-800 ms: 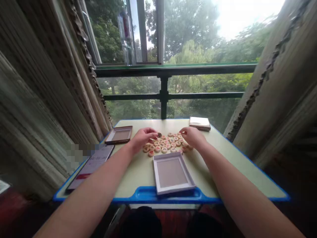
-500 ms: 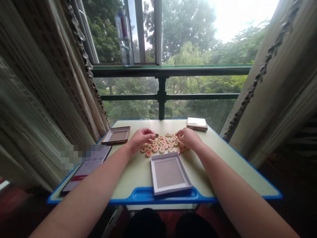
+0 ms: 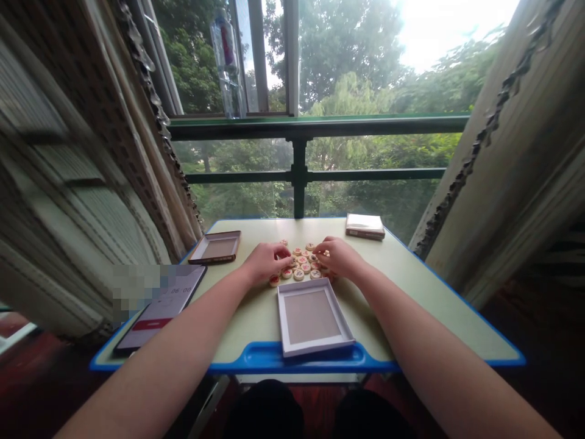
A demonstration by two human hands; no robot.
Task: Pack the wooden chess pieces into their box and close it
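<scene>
Round wooden Chinese chess pieces (image 3: 305, 267) with red and dark characters lie close together in the middle of the table, behind a shallow white box tray (image 3: 311, 317). My left hand (image 3: 271, 258) reaches in from the left with curled fingers. Its thumb and fingertips close on a dark-marked piece at the left of the group. From the right comes my right hand (image 3: 337, 255), its fingertips pinched at another piece. Both hands cover some of the pieces, and their grip is partly hidden.
A brown box lid (image 3: 214, 247) lies at the table's back left, a phone (image 3: 159, 311) with a timer at the left edge. Stacked boxes (image 3: 364, 225) stand at the back right. The table (image 3: 439, 317) has a blue rim. Beyond are a green railing and a bottle (image 3: 228, 67).
My left hand has moved a little right and turned over the pieces. My right hand has shifted slightly left. The pieces between them sit in a narrower group, with one red-marked piece showing behind.
</scene>
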